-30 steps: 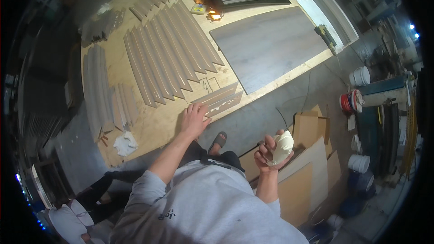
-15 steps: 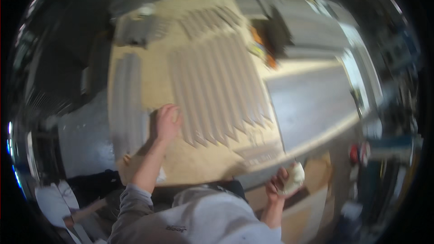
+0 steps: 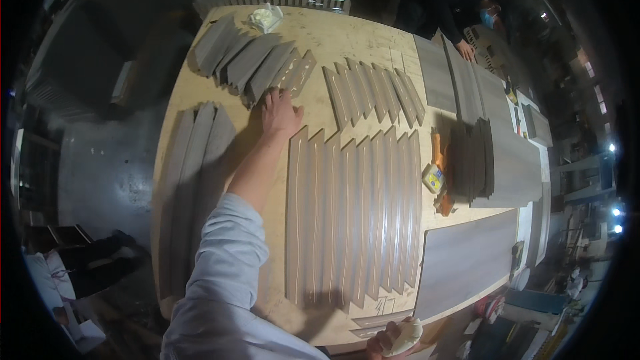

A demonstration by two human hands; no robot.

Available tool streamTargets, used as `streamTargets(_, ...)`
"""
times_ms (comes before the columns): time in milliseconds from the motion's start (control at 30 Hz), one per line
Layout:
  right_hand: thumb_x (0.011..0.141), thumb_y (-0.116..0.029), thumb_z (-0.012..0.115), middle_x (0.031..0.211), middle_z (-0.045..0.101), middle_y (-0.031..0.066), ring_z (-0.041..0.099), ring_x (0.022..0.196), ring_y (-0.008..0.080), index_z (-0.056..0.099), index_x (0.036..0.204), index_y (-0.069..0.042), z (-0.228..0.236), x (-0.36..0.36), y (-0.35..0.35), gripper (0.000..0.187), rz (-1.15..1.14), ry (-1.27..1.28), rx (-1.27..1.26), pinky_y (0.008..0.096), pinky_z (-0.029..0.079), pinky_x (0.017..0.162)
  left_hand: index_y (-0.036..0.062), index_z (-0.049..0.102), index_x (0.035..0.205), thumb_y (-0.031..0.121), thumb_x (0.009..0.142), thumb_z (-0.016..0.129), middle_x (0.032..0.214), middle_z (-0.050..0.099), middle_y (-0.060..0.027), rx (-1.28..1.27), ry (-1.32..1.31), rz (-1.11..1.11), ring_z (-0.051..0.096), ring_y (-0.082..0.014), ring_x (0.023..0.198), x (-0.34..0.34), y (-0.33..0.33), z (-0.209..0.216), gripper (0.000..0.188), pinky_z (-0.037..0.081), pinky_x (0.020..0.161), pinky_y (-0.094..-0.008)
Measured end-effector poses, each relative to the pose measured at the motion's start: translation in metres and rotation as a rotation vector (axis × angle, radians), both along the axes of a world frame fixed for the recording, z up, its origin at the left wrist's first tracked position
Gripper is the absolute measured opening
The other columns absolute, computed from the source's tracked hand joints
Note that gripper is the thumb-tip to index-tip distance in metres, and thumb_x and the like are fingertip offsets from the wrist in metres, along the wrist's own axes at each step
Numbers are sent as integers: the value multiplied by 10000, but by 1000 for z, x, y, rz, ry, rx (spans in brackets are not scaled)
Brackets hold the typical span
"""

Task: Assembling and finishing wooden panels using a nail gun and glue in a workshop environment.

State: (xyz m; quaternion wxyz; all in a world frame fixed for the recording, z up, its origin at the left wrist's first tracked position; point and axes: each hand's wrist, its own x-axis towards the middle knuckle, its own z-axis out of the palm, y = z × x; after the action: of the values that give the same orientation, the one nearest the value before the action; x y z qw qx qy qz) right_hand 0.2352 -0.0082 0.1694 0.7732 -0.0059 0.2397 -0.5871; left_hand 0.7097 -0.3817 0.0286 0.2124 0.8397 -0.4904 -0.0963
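Note:
My left hand (image 3: 281, 115) reaches across the table to a row of short grey slanted-end boards (image 3: 257, 60). Its fingertips are at the near ends of the boards, thumb apart, with nothing visibly held. The rightmost short boards (image 3: 293, 72) carry cream blobs. At the lower edge my right hand (image 3: 380, 345) is closed around a rounded cream-white object (image 3: 405, 339), partly cut off; its kind is unclear. Between the hands lie long slanted-end boards (image 3: 353, 220) side by side, a thin tan bead along each. Shorter beaded boards (image 3: 373, 93) lie beyond them.
Long grey boards (image 3: 193, 193) lie at the left. A white container with cream contents (image 3: 265, 18) stands at the far edge. At right are an orange-handled tool (image 3: 437, 153), stacked panels (image 3: 503, 153) and a large grey panel (image 3: 467, 260). A co-worker's hand (image 3: 465, 50) touches the panels.
My left hand has moved from beside the long boards' near end to the short boards farther away. My right hand keeps hold of the cream-white object. The view has shifted.

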Motion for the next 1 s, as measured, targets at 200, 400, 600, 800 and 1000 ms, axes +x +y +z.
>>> streamTargets(200,916,-459,614,977,548,96,507,641,208,527,1355,-202,14,19,-17,517,-144,312,368,343,397,460,70,338,1490,477,837,705,1466,405,-199,-76,-129,233,347,-343,1387,1,-55,-9,851,292,1142,-499)
streamTargets(400,876,-458,670,1014,554,107,516,647,213,489,1375,-206,0,22,-12,588,-120,291,321,344,424,480,75,329,1500,477,794,733,1444,404,-218,141,27,212,367,-352,1356,4,-71,5,907,313,1127,-477)
streamTargets(600,840,-459,708,1025,550,120,523,649,215,487,1375,-198,-1,13,-11,635,-95,223,206,348,439,476,48,341,1486,398,756,776,1455,396,-204,159,85,257,355,-335,1381,5,-65,14,919,333,1143,-458)
streamTargets(800,831,-479,710,1026,554,116,525,654,213,486,1383,-186,4,15,-11,664,-99,294,246,343,440,479,57,330,1500,333,748,777,1471,385,-236,243,149,210,372,-375,1382,12,-50,19,917,350,1137,-505)
streamTargets(1000,850,-495,682,1032,557,108,521,665,210,493,1408,-191,-8,6,-8,662,-15,195,163,331,413,478,89,245,1541,290,764,768,1531,316,-270,198,238,218,308,-407,1444,16,-35,14,959,372,1128,-510)
